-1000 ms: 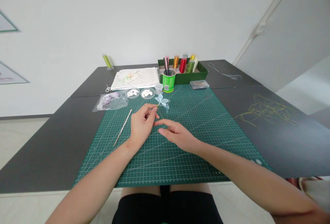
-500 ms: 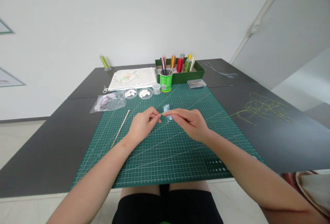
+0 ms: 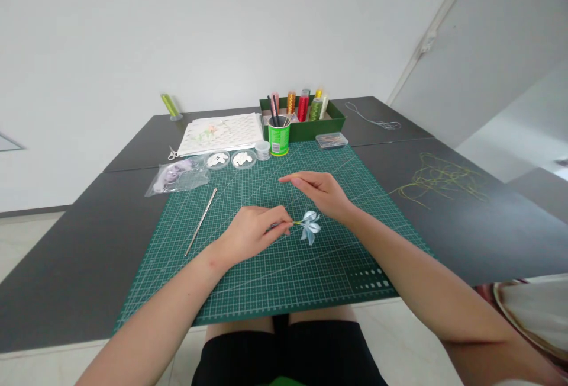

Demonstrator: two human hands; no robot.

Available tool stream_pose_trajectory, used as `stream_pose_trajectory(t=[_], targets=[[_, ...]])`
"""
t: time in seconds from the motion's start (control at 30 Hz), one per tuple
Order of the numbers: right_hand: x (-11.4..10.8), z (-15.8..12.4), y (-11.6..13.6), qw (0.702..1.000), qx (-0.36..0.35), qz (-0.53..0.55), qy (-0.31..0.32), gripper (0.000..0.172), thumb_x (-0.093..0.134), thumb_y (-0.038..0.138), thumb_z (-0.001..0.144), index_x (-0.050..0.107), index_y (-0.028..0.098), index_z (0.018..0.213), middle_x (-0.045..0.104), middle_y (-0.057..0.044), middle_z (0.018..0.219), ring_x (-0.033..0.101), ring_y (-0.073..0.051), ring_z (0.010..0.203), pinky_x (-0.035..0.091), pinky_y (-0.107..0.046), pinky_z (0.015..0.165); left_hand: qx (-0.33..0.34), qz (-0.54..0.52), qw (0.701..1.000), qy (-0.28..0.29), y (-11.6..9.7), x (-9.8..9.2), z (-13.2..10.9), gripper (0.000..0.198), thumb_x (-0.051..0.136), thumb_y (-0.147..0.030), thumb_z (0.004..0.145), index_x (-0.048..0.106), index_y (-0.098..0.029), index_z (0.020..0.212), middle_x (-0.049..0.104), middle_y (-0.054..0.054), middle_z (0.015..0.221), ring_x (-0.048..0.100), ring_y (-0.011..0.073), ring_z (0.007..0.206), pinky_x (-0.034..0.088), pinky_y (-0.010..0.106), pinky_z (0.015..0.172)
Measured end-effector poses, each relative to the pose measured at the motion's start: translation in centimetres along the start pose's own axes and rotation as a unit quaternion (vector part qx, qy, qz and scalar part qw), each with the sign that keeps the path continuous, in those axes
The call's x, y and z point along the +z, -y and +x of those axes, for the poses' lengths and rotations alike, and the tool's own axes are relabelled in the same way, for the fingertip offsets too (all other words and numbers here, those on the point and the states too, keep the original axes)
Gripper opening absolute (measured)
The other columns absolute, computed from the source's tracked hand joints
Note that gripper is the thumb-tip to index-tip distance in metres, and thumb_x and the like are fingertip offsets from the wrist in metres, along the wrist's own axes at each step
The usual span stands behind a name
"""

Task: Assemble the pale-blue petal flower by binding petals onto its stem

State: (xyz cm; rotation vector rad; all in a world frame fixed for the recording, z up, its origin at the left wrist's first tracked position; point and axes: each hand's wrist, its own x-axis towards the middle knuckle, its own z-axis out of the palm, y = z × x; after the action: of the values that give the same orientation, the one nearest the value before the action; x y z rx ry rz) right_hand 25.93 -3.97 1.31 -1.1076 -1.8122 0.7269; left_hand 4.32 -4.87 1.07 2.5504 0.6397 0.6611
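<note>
Right hand (image 3: 326,193) had let go, fingers spread just beyond the pale-blue flower (image 3: 309,226), now pinched by left hand (image 3: 252,233) alone.

The scene was bright and evenly lit by soft, diffuse light, with no glare. Around the left hand (image 3: 252,233) pinching the pale flower (image 3: 309,226), shadows on the green mat (image 3: 284,273) were faint. Focus was sharp near the grip; far from it, wide-angle distortion bent the frame edges.
</note>
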Motion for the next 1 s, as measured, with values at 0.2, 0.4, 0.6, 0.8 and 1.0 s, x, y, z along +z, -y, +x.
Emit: stream_pose_trajectory(t=[0.2,0.4,0.6,0.8,1.0], targets=[[0.0,0.3,-0.4,1.0,0.003,0.018,0.004,0.034,0.051,0.041,0.096,0.078,0.022,0.103,0.075,-0.004,0.094,0.065,-0.019,0.088,0.047,-0.031,0.077,0.009,0.023,0.998,-0.051,0.1,-0.2,-0.3,0.017,0.049,-0.029,0.1,0.063,-0.022,0.093,0.074,-0.002,0.079,0.067,0.0112,0.066,0.043,0.022,0.063],[-0.1,0.5,-1.0,0.998,0.019,0.031,0.053,0.039,0.051,0.045,0.094,0.077,0.017,0.099,0.065,-0.001,0.07,0.05,-0.012,0.059,0.035,-0.025,0.057,0.017,0.094,0.987,-0.128,0.2,-0.4,-0.8,0.018,0.049,-0.029,0.1,0.066,-0.022,0.097,0.076,0.0,0.081,0.069,0.0132,0.067,0.046,0.025,0.066],[0.2,0.4,-1.6,0.986,0.035,0.045,0.159,0.043,0.056,0.05,0.091,0.077,0.013,0.084,0.042,0.004,0.054,0.033,-0.008,0.051,0.025,-0.023,0.051,-0.023,0.151,0.954,-0.259,0.3,-0.9,-1.0,0.014,0.056,-0.026,0.096,0.069,-0.021,0.096,0.076,0.001,0.075,0.066,0.0137,0.062,0.044,0.025,0.063],[0.8,0.0,-1.4,0.961,0.032,0.013,0.273,0.041,0.051,0.044,0.095,0.077,0.016,0.108,0.039,0.006,0.052,0.03,-0.008,0.049,0.021,-0.022,0.048,-0.117,0.178,0.915,-0.342,0.7,-1.5,-0.6,0.016,0.054,-0.029,0.096,0.067,-0.019,0.093,0.071,0.0,0.07,0.059,0.0109,0.056,0.04,0.023,0.061],[-0.1,-0.6,1.0,0.912,-0.034,0.073,0.401,0.033,0.053,0.036,0.095,0.078,0.016,0.106,0.04,0.007,0.049,0.028,-0.006,0.045,0.021,-0.022,0.045,-0.198,0.177,0.911,-0.315,1.2,-1.8,-0.1,0.016,0.053,-0.031,0.096,0.064,-0.02,0.094,0.067,-0.002,0.063,0.058,0.0128,0.055,0.033,0.023,0.056]])
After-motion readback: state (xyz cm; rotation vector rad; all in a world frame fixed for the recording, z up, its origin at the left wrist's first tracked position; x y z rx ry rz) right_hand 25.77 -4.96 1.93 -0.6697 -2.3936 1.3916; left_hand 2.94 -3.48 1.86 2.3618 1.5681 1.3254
